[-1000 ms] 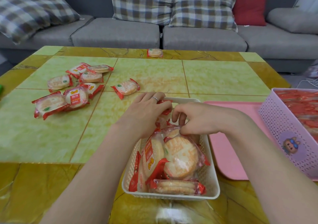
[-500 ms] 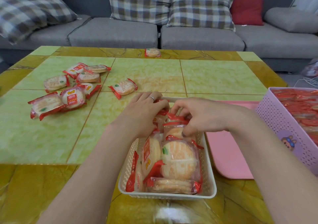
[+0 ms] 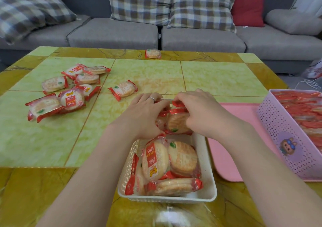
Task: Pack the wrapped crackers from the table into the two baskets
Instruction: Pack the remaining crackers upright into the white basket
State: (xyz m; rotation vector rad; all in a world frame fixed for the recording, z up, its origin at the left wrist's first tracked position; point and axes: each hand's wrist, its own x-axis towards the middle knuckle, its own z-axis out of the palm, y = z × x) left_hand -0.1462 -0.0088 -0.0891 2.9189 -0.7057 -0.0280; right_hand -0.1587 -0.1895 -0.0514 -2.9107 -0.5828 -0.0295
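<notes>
Over the far end of the white basket [image 3: 208, 162], the right hand [image 3: 203, 115] and left hand [image 3: 144, 115] curl around a wrapped cracker [image 3: 176, 122] standing on edge, red sealed end up. Nearer packs stand upright too (one lies lengthwise across the front). Loose crackers [image 3: 69, 91] lie scattered left on the table [image 3: 217, 78]; the pink basket [image 3: 285, 139] sits right.

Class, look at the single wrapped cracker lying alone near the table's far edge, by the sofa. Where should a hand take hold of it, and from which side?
Grip the lone round cracker in its red-ended clear wrapper across the disc's rim, thumb on the near edge and fingers on the far edge. Come from above, reaching over the green and yellow tiled table: it lies flat with nothing beside it, and its crimped red ends point left and right.
</notes>
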